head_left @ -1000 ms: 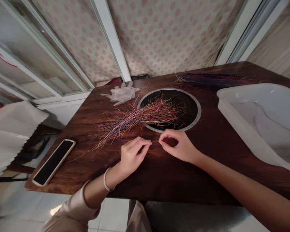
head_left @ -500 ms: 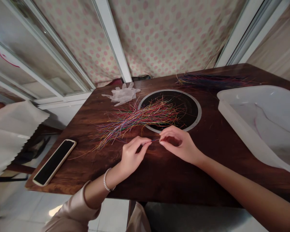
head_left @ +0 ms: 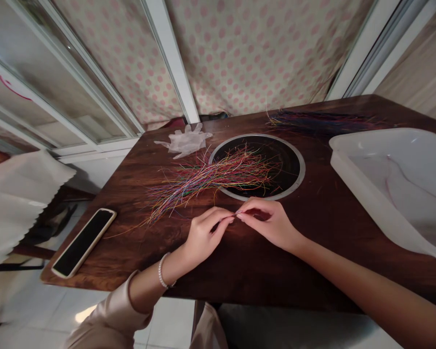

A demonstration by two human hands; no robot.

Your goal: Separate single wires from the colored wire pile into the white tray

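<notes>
My left hand [head_left: 210,231] and my right hand [head_left: 267,220] meet fingertip to fingertip over the near part of the dark wooden table [head_left: 261,271]. Each is closed in a pinch on a thin wire, of which hardly anything shows between the fingers. Just beyond them lies a loose bundle of thin coloured wires [head_left: 210,177], red, yellow, green, blue and white. Its right end spreads over a round black plate [head_left: 287,169] with a silver rim, set in the table.
A white plastic tub [head_left: 366,203] stands at the right with a few thin strands inside. Behind it lies a darker wire bundle [head_left: 323,121]. A clear plastic glove [head_left: 187,140] rests at the back left, and a phone [head_left: 83,242] near the left edge.
My hands have come together, closing the small gap where a short length of wire showed between the fingertips. The wire bundle has stayed in place.
</notes>
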